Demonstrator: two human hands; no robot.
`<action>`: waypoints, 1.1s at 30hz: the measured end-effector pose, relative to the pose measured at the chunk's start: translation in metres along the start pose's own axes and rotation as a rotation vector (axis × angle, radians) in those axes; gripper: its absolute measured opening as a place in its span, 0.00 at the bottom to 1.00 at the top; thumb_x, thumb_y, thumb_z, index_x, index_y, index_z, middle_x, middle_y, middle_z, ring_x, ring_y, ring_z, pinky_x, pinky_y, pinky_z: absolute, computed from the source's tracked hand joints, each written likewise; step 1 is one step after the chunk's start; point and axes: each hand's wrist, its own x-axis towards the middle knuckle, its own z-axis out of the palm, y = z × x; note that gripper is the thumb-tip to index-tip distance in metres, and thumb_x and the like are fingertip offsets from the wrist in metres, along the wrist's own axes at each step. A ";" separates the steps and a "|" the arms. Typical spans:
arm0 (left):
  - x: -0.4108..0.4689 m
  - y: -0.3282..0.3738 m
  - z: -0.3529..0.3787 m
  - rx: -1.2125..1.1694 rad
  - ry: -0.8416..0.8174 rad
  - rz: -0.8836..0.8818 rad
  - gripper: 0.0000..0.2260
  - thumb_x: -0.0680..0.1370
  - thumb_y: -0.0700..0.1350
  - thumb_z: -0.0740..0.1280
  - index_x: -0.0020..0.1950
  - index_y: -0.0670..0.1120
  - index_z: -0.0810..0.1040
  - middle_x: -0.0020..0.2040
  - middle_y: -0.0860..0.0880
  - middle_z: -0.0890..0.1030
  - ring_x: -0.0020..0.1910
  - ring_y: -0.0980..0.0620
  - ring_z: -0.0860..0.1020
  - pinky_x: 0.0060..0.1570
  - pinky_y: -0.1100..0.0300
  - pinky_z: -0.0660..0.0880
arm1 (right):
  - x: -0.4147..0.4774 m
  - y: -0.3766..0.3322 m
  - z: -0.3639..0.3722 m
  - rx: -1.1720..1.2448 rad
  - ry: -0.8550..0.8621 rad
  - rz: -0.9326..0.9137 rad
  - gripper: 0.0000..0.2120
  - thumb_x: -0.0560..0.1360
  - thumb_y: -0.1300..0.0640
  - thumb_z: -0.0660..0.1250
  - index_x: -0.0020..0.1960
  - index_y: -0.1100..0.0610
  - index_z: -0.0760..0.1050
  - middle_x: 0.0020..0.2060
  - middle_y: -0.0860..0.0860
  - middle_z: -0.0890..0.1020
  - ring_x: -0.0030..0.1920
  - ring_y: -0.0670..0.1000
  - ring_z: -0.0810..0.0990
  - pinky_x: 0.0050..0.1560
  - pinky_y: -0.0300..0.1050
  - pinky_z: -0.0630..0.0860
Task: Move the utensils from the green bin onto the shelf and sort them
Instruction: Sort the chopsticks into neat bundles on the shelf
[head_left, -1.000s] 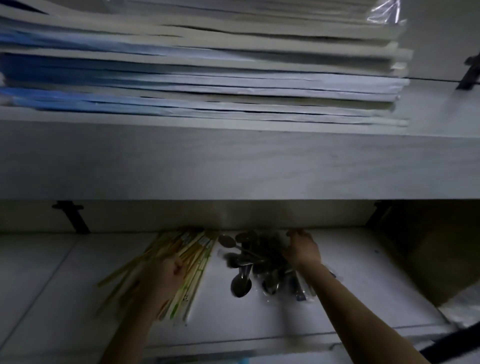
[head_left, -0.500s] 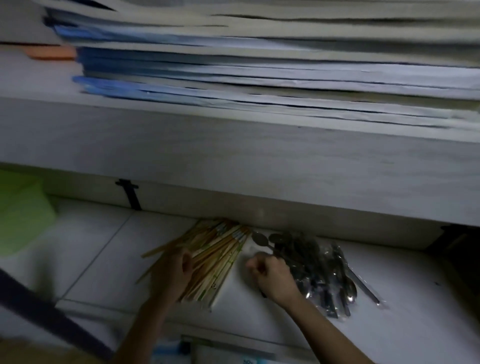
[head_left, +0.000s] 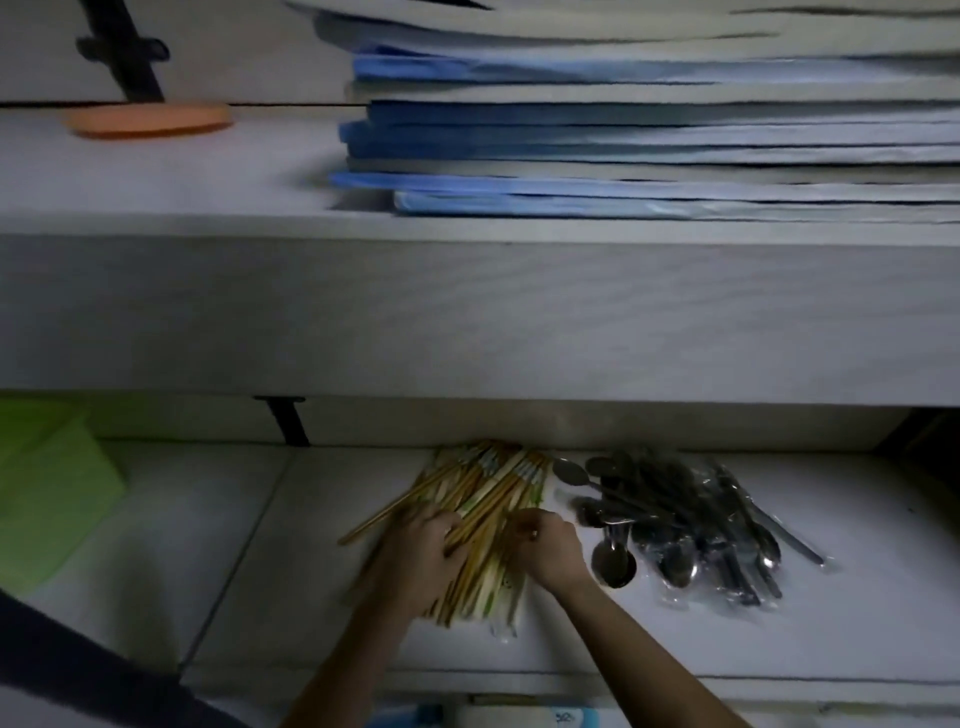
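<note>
I'd square the fanned yellow wooden chopsticks (head_left: 493, 483), gripped by left hand (head_left: 421, 553) and right hand (head_left: 548, 553), clear of steel spoons (head_left: 691, 519) at three o'clock.

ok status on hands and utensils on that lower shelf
Left hand on the fanned pile of paper-sleeved wooden chopsticks, right hand pinching its edge. Bagged metal spoons heaped to their right. Nothing in the way.

Two hands: left hand (head_left: 415, 551), right hand (head_left: 550, 551). One heap of chopsticks (head_left: 483, 488), too many to count. One pile of metal spoons (head_left: 675, 519), number unclear. One green bin (head_left: 47, 493). Two shelves: upper shelf (head_left: 208, 182), lower shelf (head_left: 182, 545). Two black brackets (head_left: 124, 52). One orange disc (head_left: 150, 120). One stack of folders (head_left: 649, 145)
</note>
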 end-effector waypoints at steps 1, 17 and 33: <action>0.002 0.000 0.002 0.031 -0.013 0.019 0.18 0.76 0.54 0.63 0.64 0.51 0.74 0.64 0.53 0.73 0.62 0.52 0.71 0.60 0.58 0.71 | -0.001 -0.001 0.004 -0.022 0.005 0.031 0.12 0.75 0.58 0.63 0.56 0.56 0.79 0.54 0.56 0.82 0.54 0.57 0.80 0.57 0.46 0.76; 0.011 0.007 -0.001 0.003 -0.035 0.087 0.09 0.75 0.51 0.66 0.54 0.51 0.77 0.48 0.54 0.81 0.43 0.58 0.74 0.40 0.71 0.61 | 0.001 -0.018 0.034 0.143 0.144 0.257 0.17 0.74 0.48 0.66 0.59 0.56 0.76 0.54 0.54 0.81 0.54 0.54 0.80 0.59 0.50 0.77; 0.014 0.010 0.010 -0.338 -0.206 0.003 0.10 0.75 0.39 0.64 0.35 0.51 0.76 0.35 0.54 0.75 0.37 0.56 0.74 0.39 0.63 0.73 | 0.027 -0.029 0.026 -0.175 0.077 0.328 0.13 0.77 0.50 0.60 0.54 0.59 0.75 0.44 0.53 0.75 0.45 0.51 0.76 0.45 0.42 0.73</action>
